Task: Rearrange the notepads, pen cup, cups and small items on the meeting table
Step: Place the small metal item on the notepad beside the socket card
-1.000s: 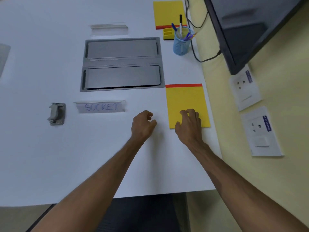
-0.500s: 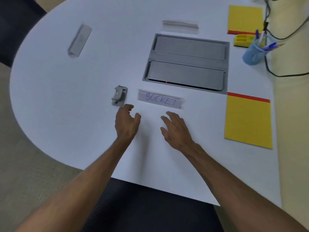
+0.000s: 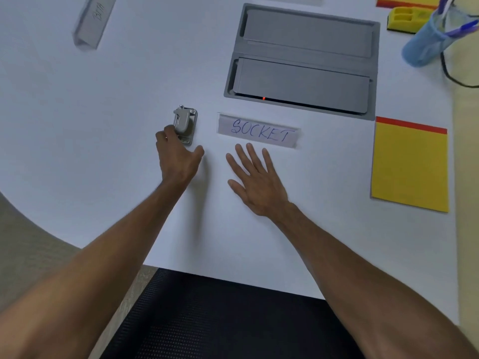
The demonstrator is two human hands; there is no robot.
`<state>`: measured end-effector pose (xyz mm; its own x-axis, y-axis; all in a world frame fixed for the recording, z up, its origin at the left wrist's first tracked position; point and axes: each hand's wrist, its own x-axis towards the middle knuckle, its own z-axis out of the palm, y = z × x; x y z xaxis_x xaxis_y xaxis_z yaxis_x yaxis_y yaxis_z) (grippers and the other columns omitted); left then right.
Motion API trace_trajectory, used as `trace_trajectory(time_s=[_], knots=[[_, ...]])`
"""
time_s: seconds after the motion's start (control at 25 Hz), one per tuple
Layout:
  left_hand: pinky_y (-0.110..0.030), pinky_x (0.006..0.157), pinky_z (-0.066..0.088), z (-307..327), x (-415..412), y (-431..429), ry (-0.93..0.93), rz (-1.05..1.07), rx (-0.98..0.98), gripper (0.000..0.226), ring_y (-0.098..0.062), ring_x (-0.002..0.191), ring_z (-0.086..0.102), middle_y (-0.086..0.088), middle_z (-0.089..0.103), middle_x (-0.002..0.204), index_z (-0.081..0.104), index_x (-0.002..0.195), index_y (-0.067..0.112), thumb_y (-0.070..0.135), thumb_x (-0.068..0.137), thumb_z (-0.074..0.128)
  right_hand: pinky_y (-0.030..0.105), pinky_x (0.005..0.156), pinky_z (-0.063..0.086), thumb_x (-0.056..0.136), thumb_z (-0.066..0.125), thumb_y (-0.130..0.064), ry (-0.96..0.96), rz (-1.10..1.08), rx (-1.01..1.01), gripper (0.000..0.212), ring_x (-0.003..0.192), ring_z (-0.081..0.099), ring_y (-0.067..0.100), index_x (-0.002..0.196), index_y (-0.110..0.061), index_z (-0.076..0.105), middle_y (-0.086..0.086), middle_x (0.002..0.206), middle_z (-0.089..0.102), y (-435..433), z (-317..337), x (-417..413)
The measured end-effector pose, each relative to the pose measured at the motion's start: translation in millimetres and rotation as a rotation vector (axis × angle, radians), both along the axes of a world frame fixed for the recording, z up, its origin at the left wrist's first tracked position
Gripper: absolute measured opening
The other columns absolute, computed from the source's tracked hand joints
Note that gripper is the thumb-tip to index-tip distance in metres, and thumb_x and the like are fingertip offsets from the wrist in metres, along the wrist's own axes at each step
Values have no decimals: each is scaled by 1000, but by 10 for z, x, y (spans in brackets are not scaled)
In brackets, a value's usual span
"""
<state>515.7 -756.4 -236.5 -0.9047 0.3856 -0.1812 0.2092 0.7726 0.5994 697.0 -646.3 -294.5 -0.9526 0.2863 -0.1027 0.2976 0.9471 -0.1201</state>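
A small grey hole punch [image 3: 185,120] sits on the white table [image 3: 90,138]. My left hand [image 3: 178,159] reaches its near end: the fingertips touch its left side and the thumb stays spread out to the right. My right hand [image 3: 255,180] lies flat on the table with straight fingers, just below the "SOCKET" name card [image 3: 259,130]. A yellow notepad [image 3: 409,167] with a red top strip lies at the right. The blue pen cup [image 3: 425,45] with pens stands at the far right, beside a small yellow holder [image 3: 404,19].
A grey socket panel [image 3: 303,60] is set into the table behind the name card. Another name card [image 3: 92,22] lies at the far left. A black cable [image 3: 451,73] runs by the pen cup. A second yellow notepad [image 3: 404,0] shows at the top edge. A black chair [image 3: 220,320] is below me.
My view swung left from the yellow notepad. My right hand left the notepad and flattened below the SOCKET card. My left hand moved forward and left onto the hole punch.
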Motion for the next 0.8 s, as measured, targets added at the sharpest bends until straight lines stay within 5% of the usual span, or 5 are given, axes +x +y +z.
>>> trace_trajectory(time_s=[0.36,0.8], knots=[[-44,98,40,-103,-324,277,122,101,-251,57,-34,121,44,-15,50,127,54,122,2,41,81,66,56,124,13,106,23,-53,119,-18,23,63,158,5,27,162,-24,15,6,170,10,6,-148,-14],[-33,84,42,-34,-386,209,10,170,-128,65,-27,116,45,-10,52,120,55,115,3,38,64,75,55,124,13,105,24,-54,168,-21,28,63,158,5,26,161,-25,17,4,170,12,15,-227,-15]])
